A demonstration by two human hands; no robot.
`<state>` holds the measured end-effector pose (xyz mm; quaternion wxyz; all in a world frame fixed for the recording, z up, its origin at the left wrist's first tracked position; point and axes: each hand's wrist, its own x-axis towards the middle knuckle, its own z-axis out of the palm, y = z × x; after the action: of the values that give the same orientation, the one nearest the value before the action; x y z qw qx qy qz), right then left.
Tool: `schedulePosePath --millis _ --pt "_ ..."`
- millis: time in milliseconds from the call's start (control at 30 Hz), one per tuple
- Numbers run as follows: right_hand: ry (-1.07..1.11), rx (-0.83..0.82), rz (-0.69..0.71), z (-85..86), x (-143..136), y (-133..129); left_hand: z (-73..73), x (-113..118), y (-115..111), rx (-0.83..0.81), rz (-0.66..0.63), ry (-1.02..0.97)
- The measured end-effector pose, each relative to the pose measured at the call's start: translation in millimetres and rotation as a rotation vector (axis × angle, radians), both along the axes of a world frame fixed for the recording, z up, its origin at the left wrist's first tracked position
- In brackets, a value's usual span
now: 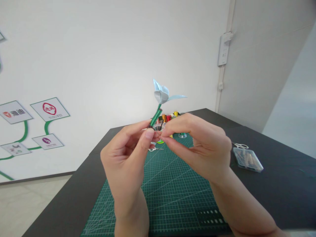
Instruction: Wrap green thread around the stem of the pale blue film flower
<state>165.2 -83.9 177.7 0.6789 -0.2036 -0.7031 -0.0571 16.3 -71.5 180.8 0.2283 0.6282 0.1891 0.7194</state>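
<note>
Head view. Pale-blue flower (161, 95), one: raised, leaning right, above cutting mat (172, 187) on tabletop (278, 194). Left hand (128, 156): grip closed on green-wrapped stem (156, 118), lower end. Right hand (207, 144): fingertips pinched together just beside; contents too small to tell. Handling, judged: light; petals (177, 97) likely delicate, stem firmer, best held there.

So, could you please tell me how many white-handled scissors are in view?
2: one pair on the green gridded mat beyond the left hand; another behind the clear plastic box. Others may be hidden.
</note>
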Motion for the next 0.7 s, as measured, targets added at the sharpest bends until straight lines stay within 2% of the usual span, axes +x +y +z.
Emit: schedulePosePath --millis 267,500,700 --pt "-0.034 0.003 -0.058 0.5 -0.4 0.3 0.2 0.1 -6.8 0.008 0.127 0.066" --pt "-0.071 0.010 -0.055 1.8 -0.4 6.6 -0.4 -3.0 -8.8 0.023 0.214 0.142" --pt "-0.046 -0.037 0.014 0.5 0.1 9.3 0.0 -0.7 -8.0 0.005 0.182 0.104"
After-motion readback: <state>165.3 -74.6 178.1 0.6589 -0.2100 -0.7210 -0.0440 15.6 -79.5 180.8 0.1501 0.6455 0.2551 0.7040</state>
